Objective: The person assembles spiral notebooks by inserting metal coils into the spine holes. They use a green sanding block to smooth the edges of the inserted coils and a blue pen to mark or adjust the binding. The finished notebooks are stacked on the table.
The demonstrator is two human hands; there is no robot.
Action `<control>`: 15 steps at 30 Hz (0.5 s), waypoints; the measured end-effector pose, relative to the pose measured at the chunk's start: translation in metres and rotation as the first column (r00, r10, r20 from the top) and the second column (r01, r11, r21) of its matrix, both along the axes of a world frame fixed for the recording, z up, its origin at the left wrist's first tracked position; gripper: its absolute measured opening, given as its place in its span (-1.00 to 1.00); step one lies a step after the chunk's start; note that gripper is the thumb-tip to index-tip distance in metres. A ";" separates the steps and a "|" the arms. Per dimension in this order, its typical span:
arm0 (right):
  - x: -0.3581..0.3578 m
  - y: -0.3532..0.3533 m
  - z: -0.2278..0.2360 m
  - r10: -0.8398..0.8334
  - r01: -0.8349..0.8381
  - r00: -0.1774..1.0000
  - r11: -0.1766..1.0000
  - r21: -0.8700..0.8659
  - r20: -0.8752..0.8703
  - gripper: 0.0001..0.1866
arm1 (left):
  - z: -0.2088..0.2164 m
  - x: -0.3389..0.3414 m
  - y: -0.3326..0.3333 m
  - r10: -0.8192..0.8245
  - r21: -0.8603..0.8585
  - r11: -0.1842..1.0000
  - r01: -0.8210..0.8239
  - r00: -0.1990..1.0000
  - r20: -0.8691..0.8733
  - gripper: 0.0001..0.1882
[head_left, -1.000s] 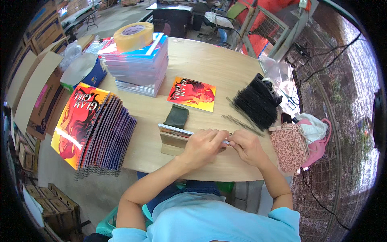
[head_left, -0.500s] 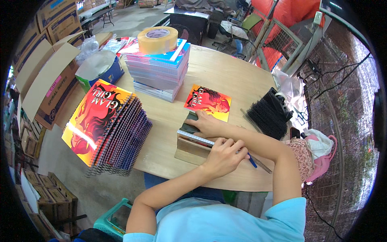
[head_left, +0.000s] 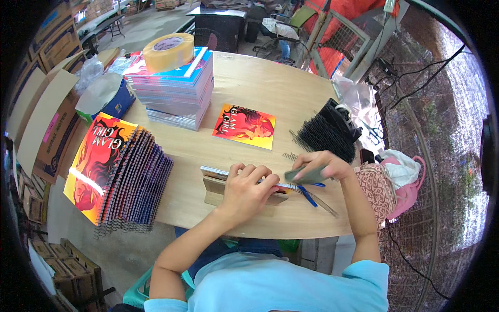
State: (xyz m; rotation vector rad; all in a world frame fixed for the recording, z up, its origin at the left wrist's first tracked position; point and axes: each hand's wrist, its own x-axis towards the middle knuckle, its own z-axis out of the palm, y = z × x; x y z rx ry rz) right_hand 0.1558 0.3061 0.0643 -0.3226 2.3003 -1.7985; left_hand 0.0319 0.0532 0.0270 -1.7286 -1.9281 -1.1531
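A wooden holder (head_left: 213, 187) stands near the table's front edge, with the coil-edged spine of a notebook (head_left: 212, 171) upright in it. Over that top edge my left hand (head_left: 244, 191) is bent, its fingers closed on the notebook. My right hand (head_left: 332, 165) grips a flat grey-green block (head_left: 310, 176) at the holder's right end, slightly blurred. Just below the block lie blue-handled pliers (head_left: 308, 196) and a loose wire coil (head_left: 326, 207). A red and yellow notebook cover (head_left: 244, 126) lies flat beyond the holder.
Left stands a stack of spiral notebooks (head_left: 125, 177); behind it, a tall pile of unbound books (head_left: 179, 99) bears a tape roll (head_left: 169, 52). Black wire coils (head_left: 322, 132), scissors (head_left: 375, 134) and a patterned pink bag (head_left: 375, 190) are at right. An open carton (head_left: 57, 125) is far left.
My right hand has moved with the block from the holder's left end to its right end. My left hand has shifted left along the notebook's edge. The whole view has shifted slightly.
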 end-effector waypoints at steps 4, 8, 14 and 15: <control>-0.012 -0.008 -0.006 -0.051 0.061 0.998 0.929 0.364 -0.035 -0.47 | 0.003 0.002 0.000 0.016 -0.026 1.000 -0.016 1.000 0.018 -0.80; -0.012 -0.010 -0.015 -0.121 0.136 0.990 0.942 0.307 -0.069 -0.35 | 0.006 0.001 -0.006 0.013 -0.059 0.998 -0.008 0.996 0.086 -0.73; -0.017 -0.020 -0.003 -0.284 0.264 0.958 0.838 0.478 -0.031 -0.19 | 0.000 0.001 -0.009 0.152 -0.035 0.988 -0.150 0.987 0.059 -0.67; -0.016 -0.020 -0.006 -0.236 0.237 0.971 0.943 0.232 -0.032 -0.21 | 0.002 0.000 -0.016 0.244 -0.016 0.970 -0.243 0.969 0.028 -0.65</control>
